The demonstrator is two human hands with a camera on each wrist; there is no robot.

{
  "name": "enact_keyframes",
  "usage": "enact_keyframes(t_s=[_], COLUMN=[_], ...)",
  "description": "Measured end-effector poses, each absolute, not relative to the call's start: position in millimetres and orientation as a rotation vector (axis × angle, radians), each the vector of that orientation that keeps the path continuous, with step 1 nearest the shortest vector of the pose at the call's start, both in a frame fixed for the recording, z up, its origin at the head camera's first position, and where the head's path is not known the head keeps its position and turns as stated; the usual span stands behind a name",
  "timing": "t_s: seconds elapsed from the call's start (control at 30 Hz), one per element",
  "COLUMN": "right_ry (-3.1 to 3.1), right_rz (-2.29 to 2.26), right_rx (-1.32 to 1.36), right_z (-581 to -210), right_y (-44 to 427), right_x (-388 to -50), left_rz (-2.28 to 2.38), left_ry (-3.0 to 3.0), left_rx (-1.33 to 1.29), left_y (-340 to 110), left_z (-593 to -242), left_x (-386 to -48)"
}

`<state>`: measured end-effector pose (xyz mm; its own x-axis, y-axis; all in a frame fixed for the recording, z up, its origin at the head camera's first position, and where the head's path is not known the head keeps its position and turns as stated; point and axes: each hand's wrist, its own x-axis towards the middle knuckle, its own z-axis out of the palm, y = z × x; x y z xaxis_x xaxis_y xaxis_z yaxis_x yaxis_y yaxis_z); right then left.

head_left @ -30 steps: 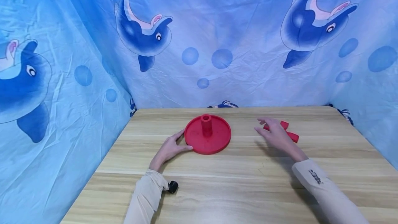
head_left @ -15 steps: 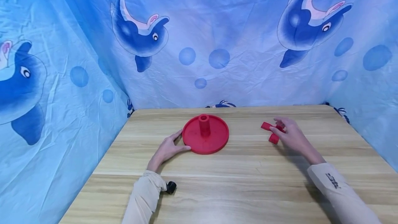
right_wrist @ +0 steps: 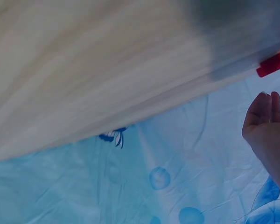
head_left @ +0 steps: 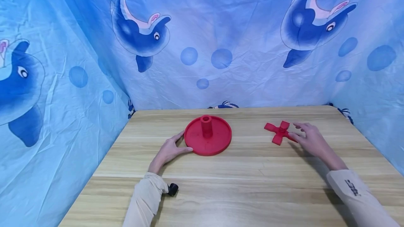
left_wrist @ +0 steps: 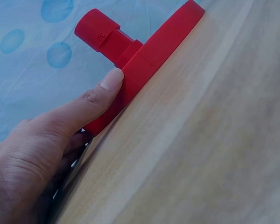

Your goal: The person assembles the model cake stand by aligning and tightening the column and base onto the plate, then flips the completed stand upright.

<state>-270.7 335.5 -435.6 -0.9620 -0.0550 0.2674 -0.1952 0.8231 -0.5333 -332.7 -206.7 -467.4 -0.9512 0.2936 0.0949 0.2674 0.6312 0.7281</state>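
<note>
A red round base with a raised rim and an upright hollow post stands on the table in the head view. My left hand holds its left edge, the thumb at the front and the fingers farther back. In the left wrist view the thumb presses on the rim; the other fingers are partly hidden. To the right lies a red cross-shaped piece with four flared arms and a raised middle. My right hand is beside its right arm, fingers loosely bent, apparently holding nothing.
Everything lies on a light wood-grain table. Blue cloth printed with dolphins hangs behind and along both sides. A small black device is at the left sleeve's cuff.
My right hand has moved right, off the cross-shaped piece, which now shows fully and is turned differently. My left hand stays at the round base. The head view has shifted slightly.
</note>
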Motion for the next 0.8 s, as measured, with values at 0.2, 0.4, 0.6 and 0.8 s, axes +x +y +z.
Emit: enact_keyframes(t_s=[0.2, 0.4, 0.6, 0.8], right_ry=[-2.846, -2.901, -2.902, -2.891], right_rz=[0.776, 0.739, 0.713, 0.659], right_rx=[0.16, 0.162, 0.171, 0.154], right_z=[-440, -448, -455, -460], right_y=[344, 349, 352, 352], right_x=[-268, -265, -263, -265], left_rz=[1.255, 1.239, 1.241, 1.25], left_ry=[2.813, 2.821, 2.817, 2.81], left_rx=[0.482, 0.484, 0.483, 0.477], left_y=[-206, -206, -206, -206], left_z=[-467, -467, -468, -468], left_x=[-332, -332, -333, -332])
